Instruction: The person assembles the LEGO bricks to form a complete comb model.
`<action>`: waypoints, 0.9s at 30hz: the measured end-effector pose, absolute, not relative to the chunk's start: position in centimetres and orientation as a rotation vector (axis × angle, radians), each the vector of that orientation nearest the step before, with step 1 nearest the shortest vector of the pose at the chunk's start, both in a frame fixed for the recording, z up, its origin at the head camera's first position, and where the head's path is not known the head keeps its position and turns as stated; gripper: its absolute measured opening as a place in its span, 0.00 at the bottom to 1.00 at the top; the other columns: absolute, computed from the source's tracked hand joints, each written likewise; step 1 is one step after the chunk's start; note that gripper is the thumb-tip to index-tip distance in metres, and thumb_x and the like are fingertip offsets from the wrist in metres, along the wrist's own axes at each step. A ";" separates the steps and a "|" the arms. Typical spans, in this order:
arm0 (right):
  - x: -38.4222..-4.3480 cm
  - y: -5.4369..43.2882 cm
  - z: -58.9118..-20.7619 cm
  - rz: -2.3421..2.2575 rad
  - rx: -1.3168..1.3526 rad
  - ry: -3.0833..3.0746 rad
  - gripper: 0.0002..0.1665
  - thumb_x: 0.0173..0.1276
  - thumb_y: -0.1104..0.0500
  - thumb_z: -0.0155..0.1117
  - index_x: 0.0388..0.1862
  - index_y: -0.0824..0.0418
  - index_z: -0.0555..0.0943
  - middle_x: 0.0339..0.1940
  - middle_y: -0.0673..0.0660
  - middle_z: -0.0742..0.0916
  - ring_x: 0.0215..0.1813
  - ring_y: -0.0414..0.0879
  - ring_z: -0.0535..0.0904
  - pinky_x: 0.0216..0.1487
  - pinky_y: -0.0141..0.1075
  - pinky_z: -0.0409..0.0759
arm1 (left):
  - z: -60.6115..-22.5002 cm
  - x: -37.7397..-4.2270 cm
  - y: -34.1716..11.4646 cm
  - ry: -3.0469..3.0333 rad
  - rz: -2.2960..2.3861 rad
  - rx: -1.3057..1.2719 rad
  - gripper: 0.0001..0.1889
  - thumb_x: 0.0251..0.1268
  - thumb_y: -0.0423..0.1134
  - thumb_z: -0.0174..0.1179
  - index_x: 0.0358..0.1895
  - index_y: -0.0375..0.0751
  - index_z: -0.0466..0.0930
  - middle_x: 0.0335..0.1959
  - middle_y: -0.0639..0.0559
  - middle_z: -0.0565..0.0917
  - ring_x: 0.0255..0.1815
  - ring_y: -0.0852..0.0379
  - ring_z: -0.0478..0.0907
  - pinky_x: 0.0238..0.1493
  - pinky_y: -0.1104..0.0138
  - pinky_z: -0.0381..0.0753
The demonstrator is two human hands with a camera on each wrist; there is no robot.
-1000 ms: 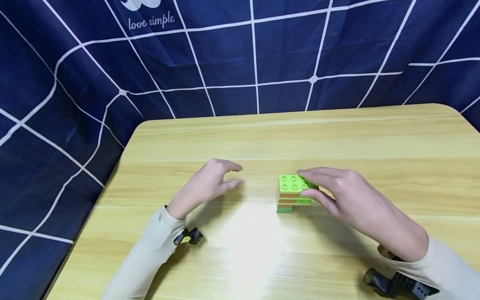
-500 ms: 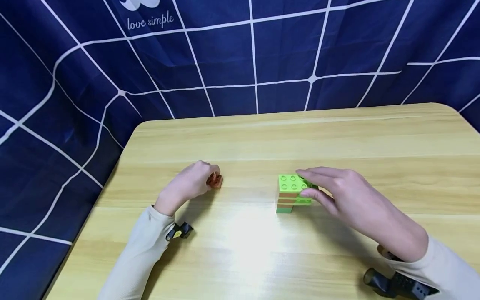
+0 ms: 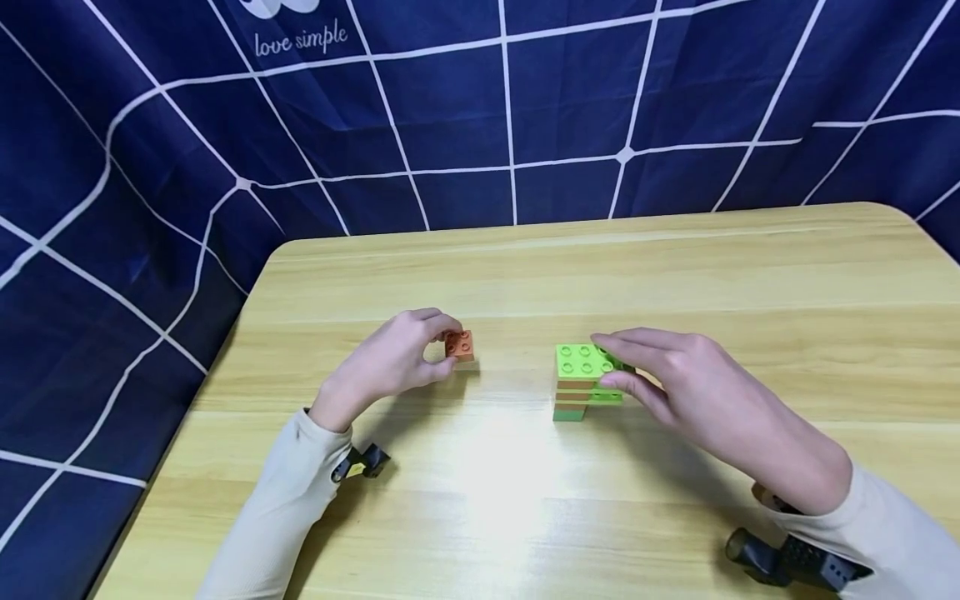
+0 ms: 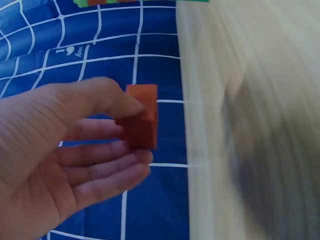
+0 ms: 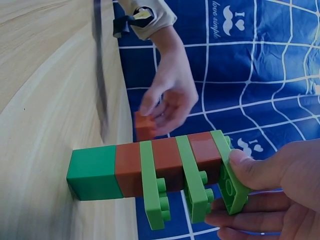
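My left hand [image 3: 386, 358] pinches an orange-brown toy building brick [image 3: 461, 346] between thumb and fingers, studs facing up, left of the tower. In the left wrist view the thumb covers part of this brick [image 4: 142, 132]. A stacked brick tower [image 3: 579, 362] stands on the table, with a dark green brick [image 5: 95, 172] at its base. Above it, brown bricks [image 5: 167, 162] alternate with light green plates [image 5: 152, 187] that stick out to one side. My right hand [image 3: 693, 383] grips the overhanging end of the top light green plate, thumb in front and fingers behind.
The wooden table [image 3: 465, 275] carries the tower near its middle. A dark blue curtain [image 3: 450, 108] with white grid lines hangs behind and to the left. Small black cameras sit at both wrists, the right one [image 3: 787, 562] low over the table.
The left hand, seen without a brick a second ago, moved left, picked up the orange-brown brick and has brought it right towards the tower. The right hand stays on the top plate.
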State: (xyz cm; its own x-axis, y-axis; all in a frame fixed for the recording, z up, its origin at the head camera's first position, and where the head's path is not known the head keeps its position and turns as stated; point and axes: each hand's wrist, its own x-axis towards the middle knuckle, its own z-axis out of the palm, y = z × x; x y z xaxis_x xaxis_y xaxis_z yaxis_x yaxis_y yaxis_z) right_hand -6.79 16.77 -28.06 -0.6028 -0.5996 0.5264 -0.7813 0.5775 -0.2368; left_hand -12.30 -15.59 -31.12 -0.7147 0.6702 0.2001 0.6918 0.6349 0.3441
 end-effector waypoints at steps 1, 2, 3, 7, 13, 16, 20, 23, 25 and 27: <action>-6.7 16.8 -28.0 0.636 1.113 -2.425 0.36 0.72 0.39 0.43 0.51 0.68 0.83 0.43 0.63 0.88 0.42 0.58 0.86 0.39 0.47 0.85 | -30.9 -12.2 -15.5 -2.772 -0.632 -1.170 0.14 0.56 0.34 0.64 0.45 0.33 0.81 0.38 0.48 0.84 0.36 0.53 0.81 0.40 0.67 0.82; -6.7 16.9 -28.0 0.631 1.110 -2.427 0.36 0.72 0.38 0.43 0.51 0.68 0.83 0.43 0.63 0.88 0.42 0.58 0.86 0.39 0.47 0.85 | -30.7 -12.0 -15.3 -2.757 -0.637 -1.178 0.14 0.56 0.34 0.64 0.46 0.33 0.81 0.39 0.48 0.84 0.37 0.53 0.81 0.41 0.67 0.82; -6.7 16.9 -28.0 0.626 1.108 -2.430 0.37 0.73 0.38 0.42 0.52 0.68 0.83 0.43 0.63 0.88 0.42 0.57 0.86 0.39 0.47 0.85 | -30.5 -11.8 -15.2 -2.746 -0.637 -1.184 0.14 0.56 0.34 0.64 0.46 0.33 0.81 0.39 0.48 0.84 0.37 0.53 0.81 0.41 0.67 0.82; -6.6 16.8 -27.8 0.617 1.110 -2.444 0.35 0.73 0.39 0.44 0.52 0.67 0.82 0.44 0.63 0.87 0.43 0.57 0.86 0.40 0.47 0.85 | -29.8 -11.0 -14.9 -2.716 -0.616 -1.192 0.14 0.55 0.34 0.64 0.46 0.33 0.81 0.39 0.49 0.83 0.37 0.57 0.80 0.41 0.68 0.82; -6.6 16.9 -27.9 0.622 1.104 -2.428 0.36 0.73 0.39 0.43 0.52 0.67 0.82 0.44 0.63 0.87 0.42 0.57 0.86 0.40 0.47 0.85 | -28.7 -10.2 -14.4 -2.635 -0.646 -1.240 0.14 0.55 0.35 0.65 0.46 0.35 0.81 0.38 0.51 0.83 0.36 0.60 0.79 0.40 0.70 0.81; -6.6 17.0 -27.9 0.626 1.096 -2.423 0.36 0.73 0.39 0.43 0.52 0.67 0.82 0.44 0.63 0.87 0.42 0.58 0.86 0.39 0.47 0.85 | -28.1 -10.0 -13.9 -2.595 -0.671 -1.270 0.15 0.55 0.37 0.65 0.46 0.35 0.81 0.39 0.51 0.83 0.37 0.61 0.79 0.42 0.71 0.81; -6.7 16.9 -28.0 0.627 1.107 -2.414 0.36 0.73 0.39 0.42 0.52 0.67 0.82 0.43 0.63 0.88 0.42 0.57 0.86 0.39 0.47 0.85 | -27.4 -9.7 -13.2 -2.543 -0.740 -1.302 0.15 0.55 0.36 0.65 0.46 0.35 0.81 0.39 0.51 0.83 0.38 0.61 0.79 0.42 0.71 0.82; -6.8 16.7 -28.1 0.632 1.111 -2.408 0.37 0.73 0.39 0.41 0.52 0.68 0.82 0.43 0.63 0.88 0.42 0.58 0.86 0.39 0.47 0.85 | -27.0 -9.7 -12.3 -2.513 -0.779 -1.326 0.14 0.55 0.35 0.64 0.46 0.35 0.80 0.40 0.50 0.83 0.38 0.61 0.79 0.43 0.71 0.81; -6.8 16.7 -28.1 0.636 1.110 -2.407 0.37 0.73 0.38 0.41 0.52 0.68 0.83 0.43 0.63 0.87 0.42 0.58 0.86 0.39 0.47 0.85 | -26.7 -9.9 -11.6 -2.503 -0.791 -1.341 0.15 0.55 0.35 0.64 0.46 0.34 0.80 0.40 0.50 0.83 0.38 0.61 0.79 0.43 0.72 0.81; -6.8 16.7 -28.1 0.635 1.106 -2.413 0.37 0.73 0.38 0.41 0.52 0.67 0.83 0.44 0.63 0.87 0.42 0.58 0.86 0.39 0.47 0.85 | -26.5 -10.0 -10.9 -2.495 -0.802 -1.351 0.15 0.56 0.35 0.64 0.46 0.34 0.81 0.41 0.50 0.83 0.38 0.61 0.79 0.43 0.73 0.80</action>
State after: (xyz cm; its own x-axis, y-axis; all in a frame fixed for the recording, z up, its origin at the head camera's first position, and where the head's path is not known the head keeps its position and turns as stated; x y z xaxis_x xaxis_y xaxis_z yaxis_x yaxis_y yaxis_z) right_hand -6.81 16.72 -28.09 -0.6017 -0.5934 0.5346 -0.7796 0.5819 -0.2316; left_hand -10.02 -10.89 -26.47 -0.5655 0.7162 0.4090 0.8204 0.4375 0.3682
